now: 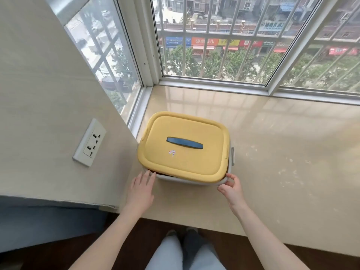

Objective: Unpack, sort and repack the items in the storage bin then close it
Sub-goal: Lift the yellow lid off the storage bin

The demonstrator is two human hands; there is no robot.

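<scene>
Yellow plastic is filling the middle of my view: the lid (183, 162) of the storage bin (187, 181) is sitting on its pale grey tub. The whole thing is standing on the stone window sill (272, 152), tucked into the left corner just beside the wall and near the glass. I am bracketing its near side with both hands, which I judge to be the sensible way to steady it or draw it toward me before opening it. My left hand (141, 189) is lying flat, fingers straight and close together, their tips touching the near left corner just under the lid's lip. My right hand (231, 187) is pinching the near right corner of the tub's rim, fingers curled over the top and thumb below. The bin's long axis is running left to right, roughly along the window, and the dark blue handle (184, 143) is lying along that same line (skewed slightly, its right end nearer me). One long side is facing me, and a grey latch (232, 155) is showing on the right short end.
</scene>
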